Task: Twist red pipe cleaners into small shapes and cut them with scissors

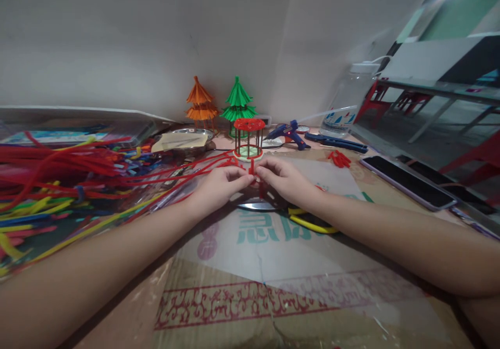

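Note:
My left hand (223, 186) and my right hand (284, 179) meet near the middle of the cardboard. Both are closed, thumb against forefinger, on a short red piece of pipe cleaner (251, 166) that stands up between the fingertips. Just behind them is a small round pavilion model (249, 126) with a red top ring, dark posts and a pale base. Below the hands, the rim of a shiny metal dish (258, 206) shows; the hands hide most of it. A bent yellow pipe cleaner (314, 225) lies by my right forearm.
Red and yellow pipe cleaners (78, 164) heap up at left. Behind stand orange (200, 99) and green (238, 101) tiered roof models. Toward the right are a blue glue gun (291, 134), blue-handled pliers (339, 142), red scraps (339, 159), a clear jug (346, 99) and a phone (408, 182).

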Demonstrator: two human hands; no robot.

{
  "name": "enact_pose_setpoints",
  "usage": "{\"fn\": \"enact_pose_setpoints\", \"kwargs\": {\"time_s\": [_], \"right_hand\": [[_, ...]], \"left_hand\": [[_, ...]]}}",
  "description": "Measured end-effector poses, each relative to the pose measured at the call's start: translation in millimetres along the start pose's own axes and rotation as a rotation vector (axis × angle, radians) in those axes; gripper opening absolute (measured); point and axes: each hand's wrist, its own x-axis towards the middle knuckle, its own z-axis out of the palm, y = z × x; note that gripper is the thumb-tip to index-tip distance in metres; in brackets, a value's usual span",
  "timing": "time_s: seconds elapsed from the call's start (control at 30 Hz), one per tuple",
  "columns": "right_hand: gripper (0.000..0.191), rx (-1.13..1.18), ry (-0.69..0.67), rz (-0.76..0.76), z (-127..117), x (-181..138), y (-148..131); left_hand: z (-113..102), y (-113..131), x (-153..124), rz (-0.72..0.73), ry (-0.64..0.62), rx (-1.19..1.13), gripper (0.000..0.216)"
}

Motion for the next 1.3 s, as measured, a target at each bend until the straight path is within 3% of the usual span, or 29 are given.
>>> {"fn": "enact_pose_setpoints", "kwargs": {"time_s": [0.23, 0.63, 1.3], "right_hand": [[0.018, 0.012, -0.04, 0.127, -0.6, -1.0, -0.9], [0.018, 0.01, -0.031, 0.11, -0.9, -1.8, 0.1], [0.014, 0.085, -0.044, 0.08, 0.2, -0.6, 2.2]], "left_hand": [[1.9, 1.9, -1.3, 0.011, -0.051, 0.028, 0.028], [1.7, 3.5, -5.0, 0.086, -0.086, 0.126, 0.025], [0.2, 4.6, -2.1, 0.011, -0.106, 0.003, 0.028]]}}
